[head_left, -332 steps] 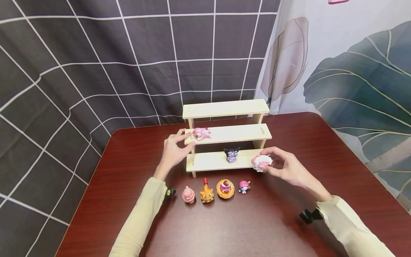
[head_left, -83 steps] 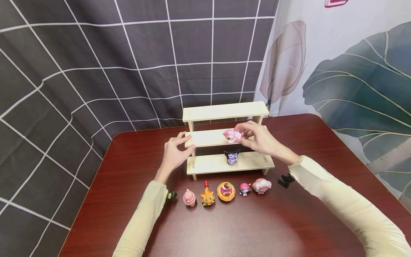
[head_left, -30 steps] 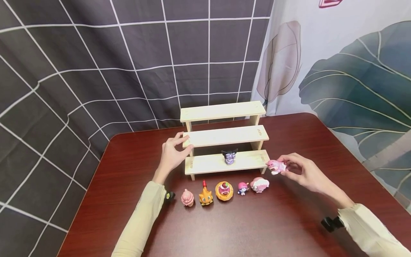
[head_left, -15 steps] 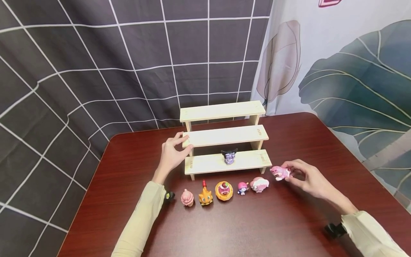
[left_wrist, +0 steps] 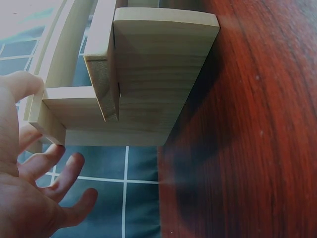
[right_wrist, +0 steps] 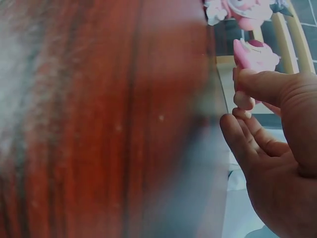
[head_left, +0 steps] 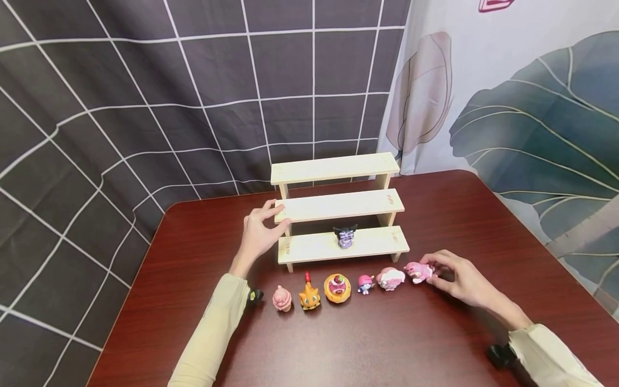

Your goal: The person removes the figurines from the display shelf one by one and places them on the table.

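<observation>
My right hand (head_left: 459, 278) pinches a pink bear figurine (head_left: 418, 272) between thumb and fingers, low at the right end of a row of toys. Beside the bear sits a pink-and-white figurine (head_left: 390, 279). My left hand (head_left: 261, 231) grips the left end of the middle board of a three-step wooden display shelf (head_left: 338, 205). In the left wrist view, the thumb lies on one face of that board (left_wrist: 47, 121) and fingertips touch the other side. A black-and-purple figurine (head_left: 345, 236) stands on the lowest step. The right wrist view shows the bear (right_wrist: 255, 55) at the fingertips.
Along the shelf's front on the dark red table (head_left: 367, 344) are a pink ice cream toy (head_left: 282, 299), an orange cat-like figurine (head_left: 309, 296), a round tart toy (head_left: 337, 288) and a small pink-capped figurine (head_left: 366, 284). A gridded curtain (head_left: 217, 70) hangs behind.
My right hand has taken the pink bear off the middle step and lowered it to the row's right end, beside the pink-and-white figurine. My left hand has kept its place on the shelf.
</observation>
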The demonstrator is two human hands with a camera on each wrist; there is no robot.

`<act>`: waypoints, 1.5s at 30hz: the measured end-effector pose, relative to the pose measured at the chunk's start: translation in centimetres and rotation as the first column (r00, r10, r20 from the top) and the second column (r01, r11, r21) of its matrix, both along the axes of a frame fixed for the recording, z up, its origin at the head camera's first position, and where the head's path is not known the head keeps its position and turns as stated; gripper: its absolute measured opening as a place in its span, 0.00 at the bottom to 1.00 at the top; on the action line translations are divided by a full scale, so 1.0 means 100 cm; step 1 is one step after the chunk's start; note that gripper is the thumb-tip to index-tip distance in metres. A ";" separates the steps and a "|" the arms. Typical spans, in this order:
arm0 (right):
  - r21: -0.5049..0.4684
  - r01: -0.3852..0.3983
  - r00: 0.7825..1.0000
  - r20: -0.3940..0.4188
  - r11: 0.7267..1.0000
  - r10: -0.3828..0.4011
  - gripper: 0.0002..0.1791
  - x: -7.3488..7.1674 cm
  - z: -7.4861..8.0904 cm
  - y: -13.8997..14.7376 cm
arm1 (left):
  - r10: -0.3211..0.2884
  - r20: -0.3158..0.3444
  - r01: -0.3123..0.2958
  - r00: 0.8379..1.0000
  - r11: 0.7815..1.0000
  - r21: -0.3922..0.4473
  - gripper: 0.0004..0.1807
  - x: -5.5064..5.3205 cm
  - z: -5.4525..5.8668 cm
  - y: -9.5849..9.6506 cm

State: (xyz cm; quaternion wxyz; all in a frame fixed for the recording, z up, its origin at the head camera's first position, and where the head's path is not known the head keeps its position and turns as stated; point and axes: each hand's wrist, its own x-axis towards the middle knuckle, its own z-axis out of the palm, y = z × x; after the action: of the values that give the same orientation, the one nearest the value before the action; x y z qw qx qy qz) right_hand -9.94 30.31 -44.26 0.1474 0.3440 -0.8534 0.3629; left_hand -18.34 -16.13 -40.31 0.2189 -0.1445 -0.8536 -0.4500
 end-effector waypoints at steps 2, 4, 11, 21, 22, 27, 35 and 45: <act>0.006 -0.001 1.000 0.003 1.000 0.001 0.30 0.000 -0.001 -0.001 | 0.000 -0.004 0.000 1.000 1.000 0.000 0.22 0.001 0.001 0.000; 0.010 -0.002 1.000 0.003 1.000 0.002 0.30 0.000 -0.002 -0.001 | -0.001 -0.003 0.001 1.000 1.000 0.001 0.22 0.000 0.000 0.000; 0.045 0.003 1.000 -0.024 0.999 -0.002 0.29 -0.001 -0.004 -0.001 | -0.006 0.010 0.006 1.000 1.000 0.006 0.21 0.001 0.002 0.000; 0.097 -0.010 0.999 -0.043 0.995 0.014 0.28 -0.002 -0.004 -0.003 | -0.008 0.016 0.008 1.000 1.000 0.007 0.22 0.001 0.002 0.000; 0.101 -0.012 0.999 -0.044 0.995 0.016 0.28 -0.002 -0.004 -0.004 | -0.010 0.011 0.010 1.000 1.000 0.007 0.22 0.001 0.001 0.000; 0.119 -0.009 0.999 -0.050 0.993 0.015 0.28 -0.001 -0.004 -0.004 | -0.010 0.001 0.010 1.000 1.000 0.005 0.22 0.001 0.001 0.000; 0.150 0.000 0.999 -0.053 0.989 0.008 0.28 -0.004 -0.004 -0.003 | -0.006 0.003 0.006 1.000 1.000 0.008 0.22 0.000 0.001 0.000; 0.148 -0.018 1.000 0.005 0.989 0.017 0.30 -0.004 0.001 -0.002 | -0.012 0.008 0.011 1.000 1.000 0.019 0.21 0.001 0.002 0.001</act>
State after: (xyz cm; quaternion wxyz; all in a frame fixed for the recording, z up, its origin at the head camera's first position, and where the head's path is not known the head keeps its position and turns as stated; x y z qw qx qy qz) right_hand -10.37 30.10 -44.19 0.1166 0.3608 -0.8752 0.3004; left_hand -18.26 -16.06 -40.15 0.2143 -0.1456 -0.8494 -0.4597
